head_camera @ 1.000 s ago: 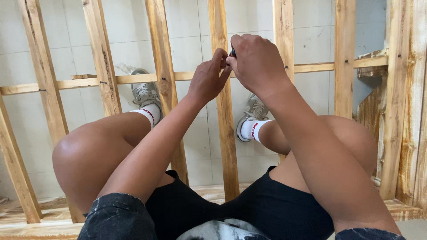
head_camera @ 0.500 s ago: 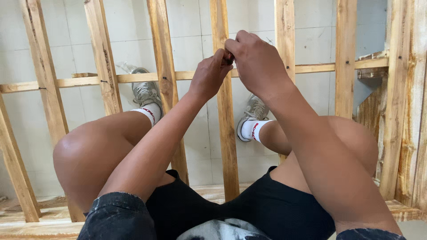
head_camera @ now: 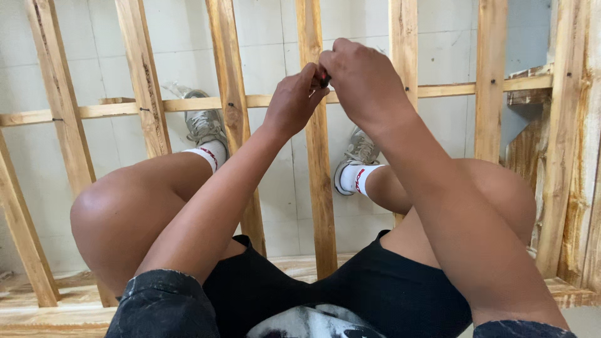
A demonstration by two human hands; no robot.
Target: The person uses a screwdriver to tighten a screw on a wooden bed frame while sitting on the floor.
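Note:
Both arms reach forward over my bent knees to a wooden frame of upright slats. My left hand [head_camera: 291, 100] and my right hand [head_camera: 363, 78] meet in front of the middle slat [head_camera: 316, 175], just above the horizontal rail [head_camera: 451, 89]. Between the fingertips of both hands sits a small dark object with a bit of red [head_camera: 325, 79]; most of it is hidden by the fingers. My right hand curls over it from above, and my left pinches it from the side.
Several more slats [head_camera: 141, 75] stand to the left and right against a pale tiled surface. My feet in grey sneakers [head_camera: 203, 125] and white socks rest against the frame. A rough wooden post [head_camera: 573, 156] stands at the right.
Both hands have stayed together at the middle slat, with small finger shifts around the dark object. The view has barely moved.

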